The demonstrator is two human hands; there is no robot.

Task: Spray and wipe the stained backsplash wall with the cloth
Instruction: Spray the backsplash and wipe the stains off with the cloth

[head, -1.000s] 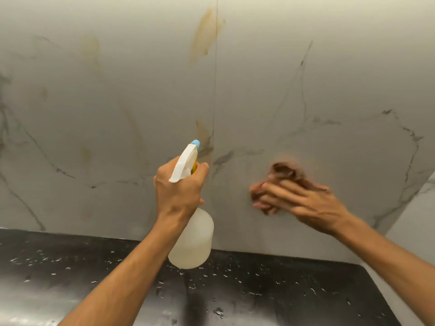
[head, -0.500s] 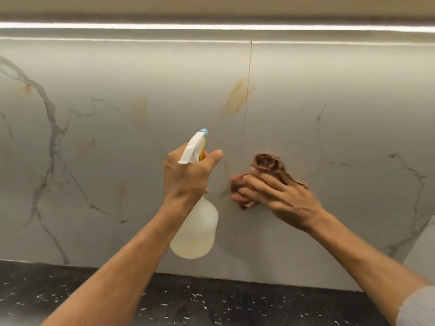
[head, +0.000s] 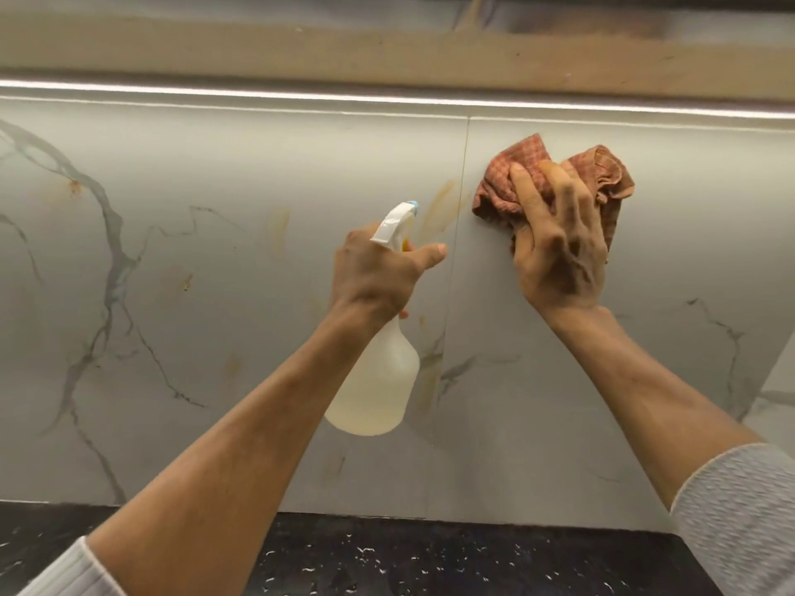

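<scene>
The backsplash wall (head: 215,294) is pale marble with grey veins and several orange-brown stains, the largest (head: 436,204) just left of the vertical panel seam. My left hand (head: 374,277) grips a translucent spray bottle (head: 378,389) with a white trigger head, nozzle aimed at the wall near that stain. My right hand (head: 559,251) presses a crumpled red-brown checked cloth (head: 512,178) flat against the wall, high on the right panel, just right of the seam.
A black speckled countertop (head: 387,557) runs along the bottom below the wall. A lit strip (head: 258,90) and a wooden-looking cabinet underside (head: 344,53) cap the wall above. A side wall (head: 774,393) meets the backsplash at the right.
My right hand has carried the cloth up the wall from beside the seam at mid-height to the upper right panel. The view has tilted upward. The spray bottle stays raised in my left hand.
</scene>
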